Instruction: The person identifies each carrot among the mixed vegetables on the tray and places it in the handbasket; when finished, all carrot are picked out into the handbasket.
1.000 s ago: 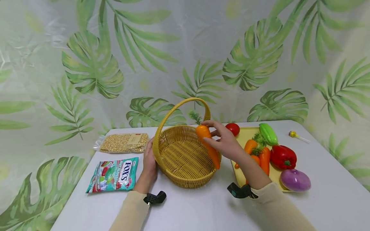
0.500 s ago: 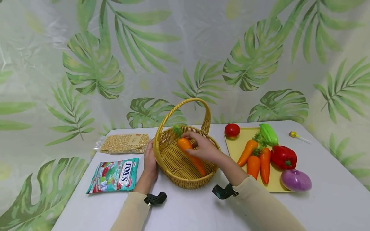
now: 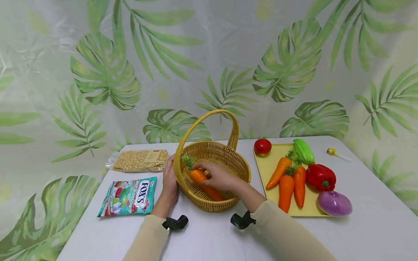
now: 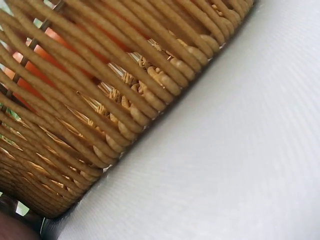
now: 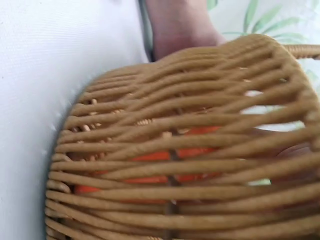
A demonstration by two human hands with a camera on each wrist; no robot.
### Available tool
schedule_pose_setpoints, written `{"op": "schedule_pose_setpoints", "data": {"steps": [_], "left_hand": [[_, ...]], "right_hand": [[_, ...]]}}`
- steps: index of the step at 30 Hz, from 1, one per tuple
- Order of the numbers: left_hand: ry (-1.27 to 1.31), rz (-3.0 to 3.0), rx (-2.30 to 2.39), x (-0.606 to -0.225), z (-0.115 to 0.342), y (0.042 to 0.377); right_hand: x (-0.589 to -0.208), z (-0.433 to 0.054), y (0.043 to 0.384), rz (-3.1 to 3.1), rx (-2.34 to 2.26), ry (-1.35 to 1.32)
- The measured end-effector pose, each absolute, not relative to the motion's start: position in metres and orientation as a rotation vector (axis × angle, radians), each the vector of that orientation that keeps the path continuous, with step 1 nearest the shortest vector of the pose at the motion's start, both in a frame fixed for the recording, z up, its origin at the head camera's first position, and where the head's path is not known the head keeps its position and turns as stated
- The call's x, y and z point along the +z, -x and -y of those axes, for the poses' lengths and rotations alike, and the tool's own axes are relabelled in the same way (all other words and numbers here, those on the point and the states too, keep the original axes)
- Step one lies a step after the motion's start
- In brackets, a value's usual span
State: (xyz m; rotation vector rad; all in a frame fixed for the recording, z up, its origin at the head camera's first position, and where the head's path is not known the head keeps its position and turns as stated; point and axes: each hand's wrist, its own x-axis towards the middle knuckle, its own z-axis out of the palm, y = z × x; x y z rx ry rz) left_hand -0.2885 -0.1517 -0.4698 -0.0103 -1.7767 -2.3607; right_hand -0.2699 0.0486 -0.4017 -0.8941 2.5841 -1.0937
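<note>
My right hand is down inside the wicker basket and pinches an orange toy carrot between thumb and fingers. The carrot lies slanted, its green top toward the handle's left foot and its tip toward the front rim. My left hand rests along the basket's outer left side, beside the handle; part of its fingers is hidden. Through the weave in the left wrist view, orange patches of the carrot show. In the right wrist view the basket wall covers most of the right hand.
On the right, a yellow tray bears several carrots, a tomato, a green gourd-like vegetable, a red pepper and a purple onion. A lollipop lies beyond. Left are a grain bag and a candy bag.
My right hand has carried the carrot left and down, from above the basket's right rim to inside it. The left hand and the basket have stayed in place.
</note>
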Motion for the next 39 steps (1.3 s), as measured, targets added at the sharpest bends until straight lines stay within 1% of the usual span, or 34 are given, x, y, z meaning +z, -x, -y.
{"op": "schedule_pose_setpoints", "data": {"steps": [6,28,39], "left_hand": [[0.032,1.789,-2.357,-0.469,0.152,0.288],[0.006,1.788,-2.342,-0.473,0.152,0.288],[0.005,1.814,-2.324,-0.471,0.15,0.288]], "right_hand": [[-0.41,-0.044,0.273,-2.585,-1.063,0.965],[-0.416,-0.042,0.269,-2.716,-0.934,0.771],[-0.41,-0.045,0.265,-2.876,-1.075,0.699]]}}
